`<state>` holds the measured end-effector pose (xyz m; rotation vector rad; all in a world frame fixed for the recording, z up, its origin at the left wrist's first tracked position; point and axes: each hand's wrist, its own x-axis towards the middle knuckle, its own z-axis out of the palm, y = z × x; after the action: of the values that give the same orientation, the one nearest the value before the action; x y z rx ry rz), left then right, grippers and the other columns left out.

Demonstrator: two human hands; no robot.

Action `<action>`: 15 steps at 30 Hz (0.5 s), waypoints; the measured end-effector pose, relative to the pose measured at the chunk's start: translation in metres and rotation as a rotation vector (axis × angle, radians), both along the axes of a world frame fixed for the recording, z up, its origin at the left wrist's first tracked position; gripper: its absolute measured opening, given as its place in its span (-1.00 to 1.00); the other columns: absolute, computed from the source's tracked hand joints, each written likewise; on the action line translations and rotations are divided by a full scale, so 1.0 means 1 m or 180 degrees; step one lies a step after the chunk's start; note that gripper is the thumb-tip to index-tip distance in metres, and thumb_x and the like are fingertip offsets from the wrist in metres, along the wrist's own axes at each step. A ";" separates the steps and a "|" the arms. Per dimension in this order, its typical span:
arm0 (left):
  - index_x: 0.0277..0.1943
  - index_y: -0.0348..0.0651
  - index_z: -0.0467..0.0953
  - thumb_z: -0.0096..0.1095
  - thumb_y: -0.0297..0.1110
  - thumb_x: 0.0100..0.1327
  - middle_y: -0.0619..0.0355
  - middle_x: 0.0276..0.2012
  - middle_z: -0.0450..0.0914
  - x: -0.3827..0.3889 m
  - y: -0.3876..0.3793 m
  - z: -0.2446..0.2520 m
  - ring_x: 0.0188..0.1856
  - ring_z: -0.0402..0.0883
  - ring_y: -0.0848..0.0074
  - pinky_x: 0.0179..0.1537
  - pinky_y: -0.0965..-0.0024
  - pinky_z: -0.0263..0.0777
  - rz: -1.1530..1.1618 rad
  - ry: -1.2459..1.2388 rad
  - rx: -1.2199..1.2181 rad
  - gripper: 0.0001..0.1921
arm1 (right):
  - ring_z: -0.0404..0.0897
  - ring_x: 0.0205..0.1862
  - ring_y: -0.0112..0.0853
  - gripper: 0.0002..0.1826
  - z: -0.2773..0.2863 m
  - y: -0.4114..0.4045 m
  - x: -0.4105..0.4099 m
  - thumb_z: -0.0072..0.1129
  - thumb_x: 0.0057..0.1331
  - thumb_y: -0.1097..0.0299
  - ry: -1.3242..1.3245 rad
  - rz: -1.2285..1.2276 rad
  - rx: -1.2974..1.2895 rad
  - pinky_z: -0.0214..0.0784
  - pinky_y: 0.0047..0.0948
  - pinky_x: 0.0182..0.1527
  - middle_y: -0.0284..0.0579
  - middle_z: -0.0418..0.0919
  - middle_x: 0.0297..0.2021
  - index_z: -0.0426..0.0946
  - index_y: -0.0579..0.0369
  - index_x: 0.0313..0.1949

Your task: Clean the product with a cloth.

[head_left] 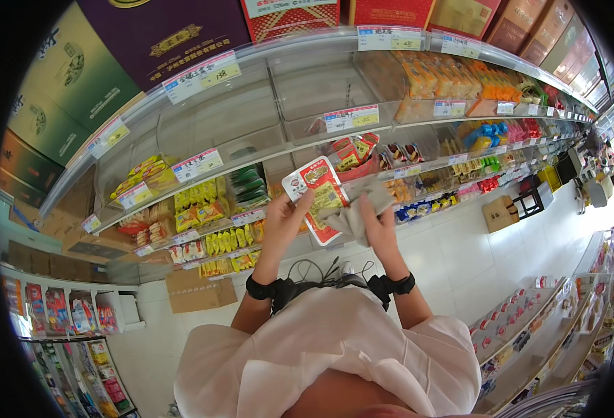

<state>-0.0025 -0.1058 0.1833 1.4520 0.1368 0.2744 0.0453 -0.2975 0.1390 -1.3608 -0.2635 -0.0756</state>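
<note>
My left hand grips a flat snack packet with a red, white and gold front, thumb on its face. A crumpled grey-beige cloth is bunched in my right hand, which is slightly blurred. The cloth touches or overlaps the packet's lower right side; I cannot tell how firmly. Just beyond the packet, a clear shelf bin holds several red snack packets. Dark bands with cables sit around both my wrists.
Tiered shelves with clear plastic bins and price tags curve across the front. Boxed goods line the top shelf. A cardboard box sits on the tiled floor at left. Another shelf rack stands behind on the right; a black stool lies farther along.
</note>
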 end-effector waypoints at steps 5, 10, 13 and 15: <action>-0.03 -0.36 0.61 0.24 -0.29 0.42 0.30 -0.25 0.65 -0.014 0.012 0.003 -0.30 0.48 0.81 -0.32 0.62 0.33 -0.0273 0.0283 0.0246 -0.73 | 0.51 -0.02 -0.51 -0.45 0.007 -0.007 0.011 -0.06 0.53 -0.01 0.1181 0.0188 0.0282 0.41 -0.45 0.01 -0.19 0.53 0.00 0.33 0.20 0.25; -0.04 -0.32 0.62 0.25 -0.28 0.41 0.40 -0.38 0.57 -0.024 0.023 0.002 -0.41 0.39 0.87 -0.44 0.66 0.22 -0.0349 0.0267 0.0528 -0.75 | 0.57 -0.25 -0.58 -0.55 0.036 0.040 -0.019 0.17 0.43 0.31 0.0774 0.1014 0.0035 0.52 -0.51 -0.30 -0.23 0.55 -0.12 0.33 0.25 0.21; -0.06 -0.31 0.63 0.26 -0.27 0.41 0.41 -0.39 0.57 -0.035 0.037 0.004 -0.42 0.39 0.88 -0.45 0.66 0.22 -0.0484 0.0306 0.0124 -0.75 | 0.58 -0.29 -0.60 -0.63 0.048 0.056 -0.030 0.17 0.40 0.44 0.0503 0.1086 0.0143 0.53 -0.54 -0.32 -0.25 0.57 -0.20 0.40 0.28 0.15; -0.05 -0.31 0.63 0.27 -0.30 0.40 0.39 -0.37 0.59 -0.043 0.049 0.001 -0.40 0.41 0.86 -0.44 0.65 0.25 -0.0469 0.0453 0.0293 -0.76 | 0.58 -0.34 -0.61 -0.64 0.050 0.060 -0.035 0.16 0.41 0.43 0.0587 0.1163 -0.0035 0.52 -0.57 -0.34 -0.25 0.59 -0.21 0.41 0.29 0.14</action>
<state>-0.0459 -0.0570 0.1847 1.5646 0.1329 0.0576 0.0107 -0.2374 0.1885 -1.3015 -0.3528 0.3550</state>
